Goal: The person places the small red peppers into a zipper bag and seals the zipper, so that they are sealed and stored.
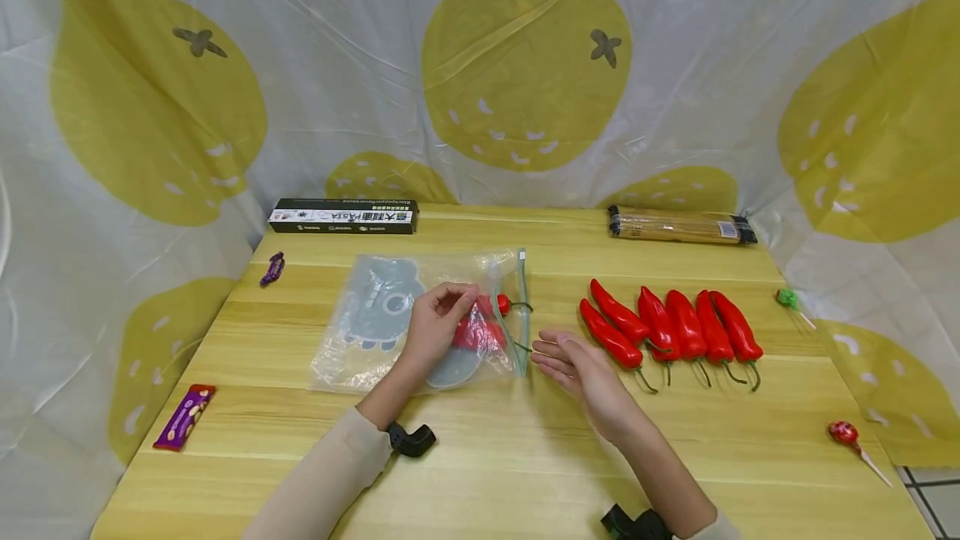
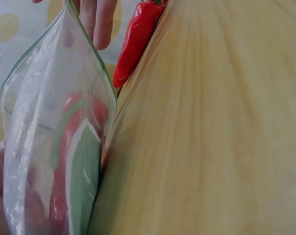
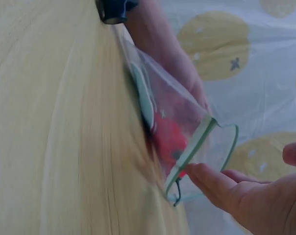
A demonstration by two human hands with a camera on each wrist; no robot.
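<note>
A clear zip-top bag (image 1: 337, 361) with a grey-blue cartoon print lies on the table, its mouth facing right. Red peppers (image 1: 480, 336) show through its film, their stems at the opening. My left hand (image 1: 438, 319) pinches the bag's upper film between thumb and fingers. That lifts the film, and the mouth gapes in the left wrist view. Just right of the mouth is my right hand (image 1: 577, 369), fingers extended and holding nothing; in the right wrist view its fingertips overlap the green zip edge (image 3: 197, 144). Several more red peppers (image 1: 686, 323) lie in a row to its right.
A black pasta box (image 1: 342, 217) and a spaghetti packet (image 1: 678, 225) stand along the back. At left are a purple wrapped candy (image 1: 273, 269) and a chocolate bar (image 1: 184, 417). Green (image 1: 787, 299) and red (image 1: 843, 432) lollipops lie at right. A patterned curtain (image 1: 360, 65) surrounds the table.
</note>
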